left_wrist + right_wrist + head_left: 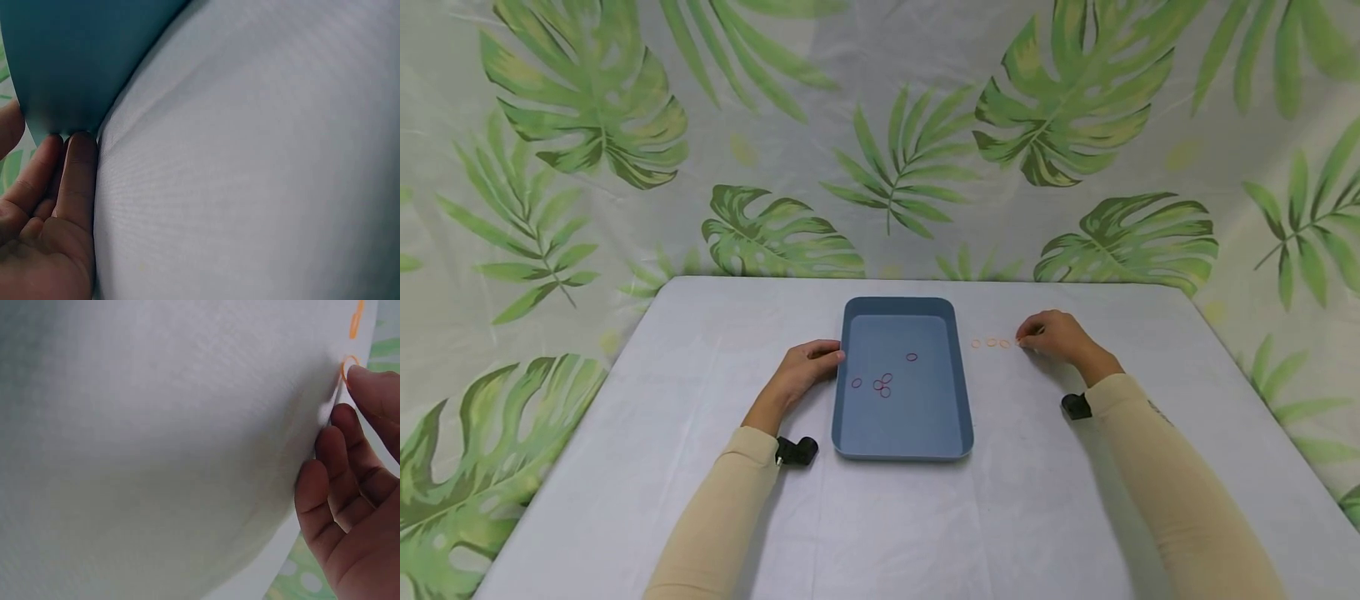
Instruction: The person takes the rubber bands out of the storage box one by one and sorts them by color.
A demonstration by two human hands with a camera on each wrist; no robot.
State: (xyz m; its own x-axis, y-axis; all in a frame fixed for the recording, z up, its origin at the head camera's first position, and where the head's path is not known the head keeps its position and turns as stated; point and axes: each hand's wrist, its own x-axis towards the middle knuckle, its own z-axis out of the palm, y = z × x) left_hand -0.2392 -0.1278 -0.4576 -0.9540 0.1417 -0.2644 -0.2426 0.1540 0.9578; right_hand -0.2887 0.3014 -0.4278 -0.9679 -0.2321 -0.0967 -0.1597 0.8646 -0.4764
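Note:
A blue-grey rectangular tray (901, 433) lies on the white-covered table. Inside it are several thin red rubber bands (912, 357). My left hand (805, 371) rests at the tray's left side. Its nearly straight fingers (78, 175) touch the outer wall, with the thumb at the rim. To the right of the tray, my right hand (1056, 335) is low over the table. Its thumb and fingertips pinch a small orange rubber band (344, 369), which stands tilted at the cloth. Three more orange rubber bands (992, 342) lie in a row between that hand and the tray.
The white tablecloth (700, 333) spreads around the tray. Behind the table hangs a leaf-patterned curtain (925, 167). Each wrist carries a small black camera, the left one (797, 451) near the tray's lower left corner.

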